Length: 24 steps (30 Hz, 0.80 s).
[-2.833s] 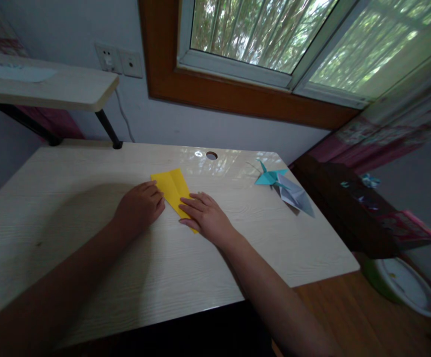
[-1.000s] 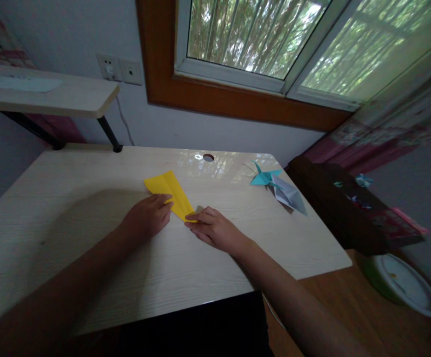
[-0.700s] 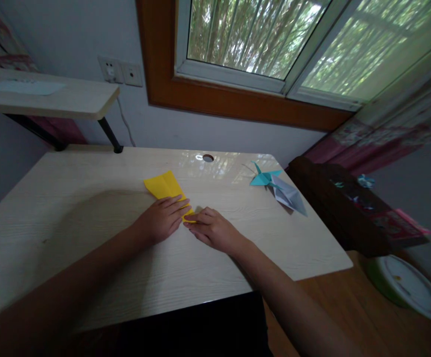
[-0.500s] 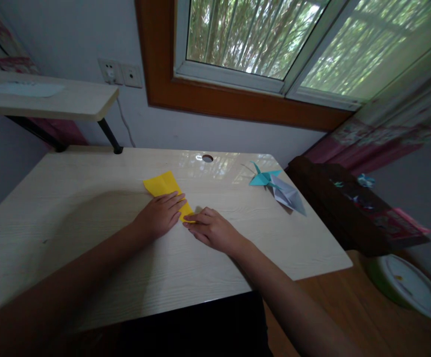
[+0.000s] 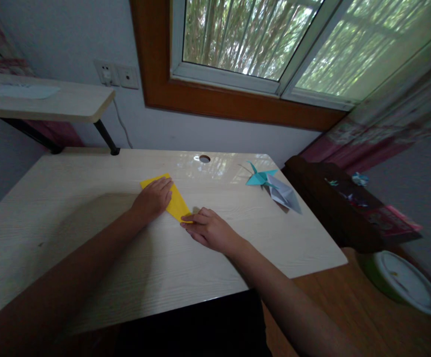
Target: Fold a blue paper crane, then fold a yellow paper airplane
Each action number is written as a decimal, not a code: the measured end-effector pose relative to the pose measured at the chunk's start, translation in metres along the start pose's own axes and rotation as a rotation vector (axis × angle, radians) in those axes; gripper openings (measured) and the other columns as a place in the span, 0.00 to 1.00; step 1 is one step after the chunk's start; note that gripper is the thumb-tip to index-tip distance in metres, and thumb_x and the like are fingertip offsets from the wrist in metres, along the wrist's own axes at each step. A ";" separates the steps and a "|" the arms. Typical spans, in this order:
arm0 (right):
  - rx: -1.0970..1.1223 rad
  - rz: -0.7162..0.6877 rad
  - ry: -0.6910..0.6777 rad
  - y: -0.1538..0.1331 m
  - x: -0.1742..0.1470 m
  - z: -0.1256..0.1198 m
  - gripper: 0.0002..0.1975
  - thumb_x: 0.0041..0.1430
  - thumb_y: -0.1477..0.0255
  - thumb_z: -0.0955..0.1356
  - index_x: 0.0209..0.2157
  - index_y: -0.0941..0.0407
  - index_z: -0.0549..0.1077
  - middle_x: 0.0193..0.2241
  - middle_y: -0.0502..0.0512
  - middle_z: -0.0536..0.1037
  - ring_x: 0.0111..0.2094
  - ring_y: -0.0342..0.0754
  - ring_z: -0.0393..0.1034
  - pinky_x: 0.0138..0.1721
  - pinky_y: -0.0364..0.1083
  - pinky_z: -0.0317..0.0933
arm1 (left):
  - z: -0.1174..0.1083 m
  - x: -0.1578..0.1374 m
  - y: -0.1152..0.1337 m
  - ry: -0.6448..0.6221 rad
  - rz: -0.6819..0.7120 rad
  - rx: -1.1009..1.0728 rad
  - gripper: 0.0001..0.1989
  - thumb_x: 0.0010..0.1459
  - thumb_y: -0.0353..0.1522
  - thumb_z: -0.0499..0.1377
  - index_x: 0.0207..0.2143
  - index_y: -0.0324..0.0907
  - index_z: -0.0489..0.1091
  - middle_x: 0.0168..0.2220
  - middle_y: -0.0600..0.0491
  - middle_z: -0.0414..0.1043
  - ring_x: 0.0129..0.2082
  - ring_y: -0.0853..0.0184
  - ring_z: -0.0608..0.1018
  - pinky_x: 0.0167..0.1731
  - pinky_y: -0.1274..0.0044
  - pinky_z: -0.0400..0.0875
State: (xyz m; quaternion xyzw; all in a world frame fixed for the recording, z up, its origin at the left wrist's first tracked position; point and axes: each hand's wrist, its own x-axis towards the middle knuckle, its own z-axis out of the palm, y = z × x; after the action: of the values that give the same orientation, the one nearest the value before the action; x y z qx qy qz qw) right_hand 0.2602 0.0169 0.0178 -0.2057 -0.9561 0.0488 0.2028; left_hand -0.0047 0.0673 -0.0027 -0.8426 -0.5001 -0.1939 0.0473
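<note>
A folded sheet of yellow paper (image 5: 178,204) lies slantwise on the pale desk. My left hand (image 5: 155,196) rests flat on its upper left part, fingers stretched out and covering some of it. At the paper's lower right corner, my right hand (image 5: 208,230) has thumb and fingers closed on the tip. Part of that corner is hidden under the fingertips.
A turquoise paper crane (image 5: 260,177) and a folded grey-white paper piece (image 5: 284,192) touch each other on the desk (image 5: 215,277) at right. A raised shelf (image 5: 77,106) stands at left. Beyond the right edge are a dark cabinet (image 5: 319,208) and a white-topped round bin (image 5: 410,285).
My left hand has slid up and left along the paper, baring its middle. The paper's upper left part now lies flatter. My right hand stays at the corner.
</note>
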 end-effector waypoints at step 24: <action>0.045 0.013 0.037 -0.002 0.000 0.001 0.14 0.70 0.71 0.66 0.54 0.52 0.76 0.54 0.53 0.79 0.45 0.53 0.70 0.48 0.55 0.67 | -0.017 0.001 0.018 -0.088 0.086 0.065 0.25 0.73 0.36 0.43 0.65 0.37 0.64 0.70 0.43 0.56 0.72 0.52 0.54 0.67 0.58 0.53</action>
State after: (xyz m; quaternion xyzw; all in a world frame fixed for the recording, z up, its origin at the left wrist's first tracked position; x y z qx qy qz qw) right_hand 0.2593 0.0152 0.0169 -0.2082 -0.9495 0.0681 0.2247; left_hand 0.0063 0.0550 0.0157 -0.8690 -0.4713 -0.1381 0.0607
